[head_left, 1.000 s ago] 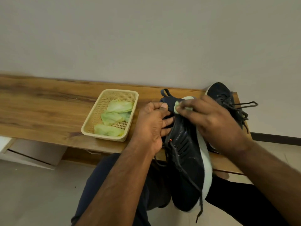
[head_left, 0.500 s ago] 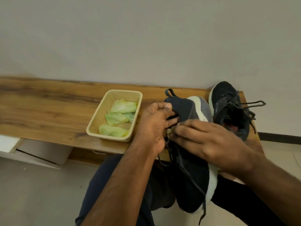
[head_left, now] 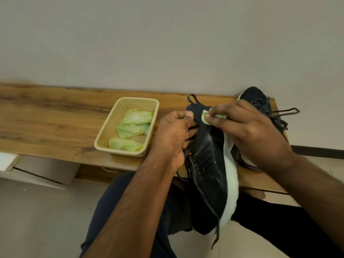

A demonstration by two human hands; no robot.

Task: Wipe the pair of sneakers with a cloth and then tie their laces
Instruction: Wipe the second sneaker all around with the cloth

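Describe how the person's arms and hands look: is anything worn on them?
Both forearms are bare up to the edge of the picture: no sleeves, gloves, watch or rings show. The left hand and the right hand have short, unpainted nails. Dark trousers cover the legs.

I see a bench running left to right against the wall, with my legs below its near edge. On the bench, left of centre, sits a basket with several cloths lying in it. Right of the basket, my left hand grips one sneaker, which reaches from the bench edge down over my lap, its lace dangling from it. My right hand pinches a cloth against that sneaker's far end. Behind my right hand, the second sneaker rests on the bench's right end, near the wall.
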